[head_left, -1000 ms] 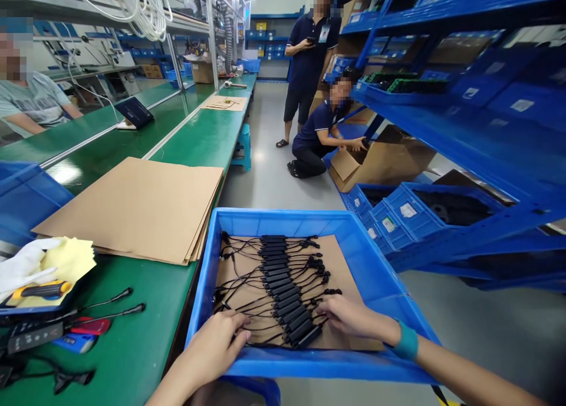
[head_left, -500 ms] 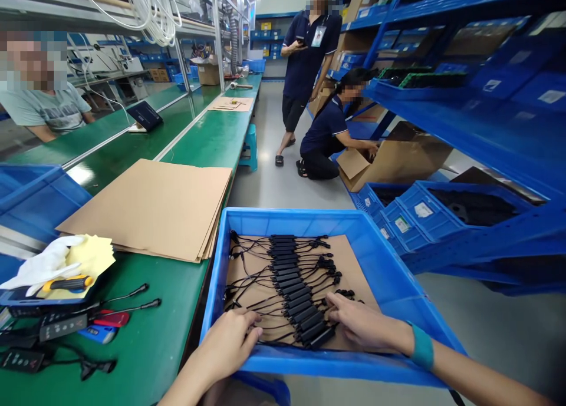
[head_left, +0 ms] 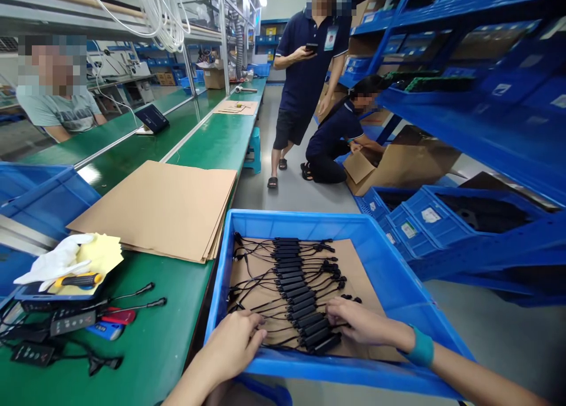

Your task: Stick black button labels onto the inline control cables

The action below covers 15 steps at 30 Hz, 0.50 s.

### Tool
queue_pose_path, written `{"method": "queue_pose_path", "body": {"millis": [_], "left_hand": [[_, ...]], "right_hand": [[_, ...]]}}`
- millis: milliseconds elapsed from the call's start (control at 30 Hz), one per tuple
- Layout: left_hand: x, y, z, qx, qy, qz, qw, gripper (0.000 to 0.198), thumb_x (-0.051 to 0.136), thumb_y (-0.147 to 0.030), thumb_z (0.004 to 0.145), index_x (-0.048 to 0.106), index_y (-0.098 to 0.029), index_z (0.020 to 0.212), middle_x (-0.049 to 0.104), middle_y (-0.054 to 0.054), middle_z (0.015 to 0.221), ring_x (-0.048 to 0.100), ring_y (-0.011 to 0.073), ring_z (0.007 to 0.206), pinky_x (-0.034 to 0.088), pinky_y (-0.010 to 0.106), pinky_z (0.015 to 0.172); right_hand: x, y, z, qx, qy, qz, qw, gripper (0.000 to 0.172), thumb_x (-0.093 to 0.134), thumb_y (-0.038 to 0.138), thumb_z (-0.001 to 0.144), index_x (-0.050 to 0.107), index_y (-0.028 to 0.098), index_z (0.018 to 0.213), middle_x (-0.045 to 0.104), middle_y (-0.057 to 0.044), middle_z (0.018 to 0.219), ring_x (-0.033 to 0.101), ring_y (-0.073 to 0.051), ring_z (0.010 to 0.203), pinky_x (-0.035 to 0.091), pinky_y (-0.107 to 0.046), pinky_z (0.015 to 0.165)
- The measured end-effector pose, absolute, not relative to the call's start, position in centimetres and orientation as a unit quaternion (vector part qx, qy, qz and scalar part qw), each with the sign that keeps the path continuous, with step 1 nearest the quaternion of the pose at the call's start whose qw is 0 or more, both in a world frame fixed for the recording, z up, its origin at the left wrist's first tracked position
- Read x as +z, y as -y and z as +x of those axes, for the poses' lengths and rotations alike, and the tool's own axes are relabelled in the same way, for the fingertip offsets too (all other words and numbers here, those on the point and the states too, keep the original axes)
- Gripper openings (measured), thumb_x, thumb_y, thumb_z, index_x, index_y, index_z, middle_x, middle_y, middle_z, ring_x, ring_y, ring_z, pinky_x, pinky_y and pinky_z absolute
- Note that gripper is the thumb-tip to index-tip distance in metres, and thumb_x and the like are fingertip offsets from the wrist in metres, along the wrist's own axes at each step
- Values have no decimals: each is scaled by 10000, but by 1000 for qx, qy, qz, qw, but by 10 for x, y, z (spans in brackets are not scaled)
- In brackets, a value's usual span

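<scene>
A blue plastic bin [head_left: 398,276] stands in front of me, lined with a cardboard sheet [head_left: 362,273]. Across the sheet runs a curved row of slim black inline cable modules [head_left: 303,300], their thin leads and plugs spreading to both sides. At the near left of the row, my left hand [head_left: 236,341] is closed, its curled fingertips at the black cables of the nearest modules. My right hand [head_left: 360,320] is closed at the right ends of the same modules, fingers bent around their leads. The fingers partly hide both grips.
On the green bench [head_left: 150,312] lie cardboard sheets [head_left: 154,211], black cabled controllers [head_left: 73,320], a red-and-blue tool and a tray with a white glove [head_left: 57,261]. Blue shelving [head_left: 477,129] and bins [head_left: 424,211] line the right. One person stands in the aisle, another crouches by a carton.
My view has shifted slightly, moving the scene rightward. My right fingers have curled in closer to the nearest modules. The standing person has stepped nearer, phone raised; my left hand stays in place.
</scene>
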<state>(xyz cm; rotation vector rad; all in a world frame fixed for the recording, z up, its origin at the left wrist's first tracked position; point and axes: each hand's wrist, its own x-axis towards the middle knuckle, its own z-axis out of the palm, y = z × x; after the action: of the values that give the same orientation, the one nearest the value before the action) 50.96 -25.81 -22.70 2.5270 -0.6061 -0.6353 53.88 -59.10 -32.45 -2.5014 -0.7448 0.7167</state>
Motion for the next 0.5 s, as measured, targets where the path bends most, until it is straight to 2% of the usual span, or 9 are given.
{"method": "queue_pose_path", "body": {"millis": [67,133,233,367,500], "left_hand": [[-227,258,509,-229,219,920,232,316,407,-297,956,661,-177,1100,659,77,1035,619,229,981,446,322,856],[-227,258,509,-228,217,920,232,322,406,-303,956,660,-175,1107,660,77,1044,619,232,989,449,330,867],[-230,257,510,-229,216,920,231,328,409,-314,955,660,-170,1108,661,81,1053,620,237,996,453,339,878],[-231,257,511,-231,214,921,228,340,411,-321,956,655,-171,1138,658,89,1076,619,243,1009,456,345,890],[-228,259,511,-234,213,921,226,348,412,-317,957,656,-165,1152,655,91,1087,616,246,1020,465,351,895]], "right_hand": [[-329,590,542,260,233,-906,238,354,439,-30,684,572,120,976,601,-101,992,566,-223,950,441,-336,834],[-334,588,545,269,206,-907,250,468,432,-21,717,521,97,1161,600,-115,1033,572,-223,954,445,-335,826],[-341,586,547,282,187,-908,249,607,450,39,763,409,62,1369,595,-146,1089,575,-251,1001,450,-364,873],[-343,584,547,269,211,-911,231,596,457,40,762,461,22,1357,549,-201,1200,537,-284,1130,430,-386,973],[-340,582,549,246,245,-921,175,455,448,8,779,553,31,1221,469,-226,1257,518,-291,1161,432,-398,991]]}}
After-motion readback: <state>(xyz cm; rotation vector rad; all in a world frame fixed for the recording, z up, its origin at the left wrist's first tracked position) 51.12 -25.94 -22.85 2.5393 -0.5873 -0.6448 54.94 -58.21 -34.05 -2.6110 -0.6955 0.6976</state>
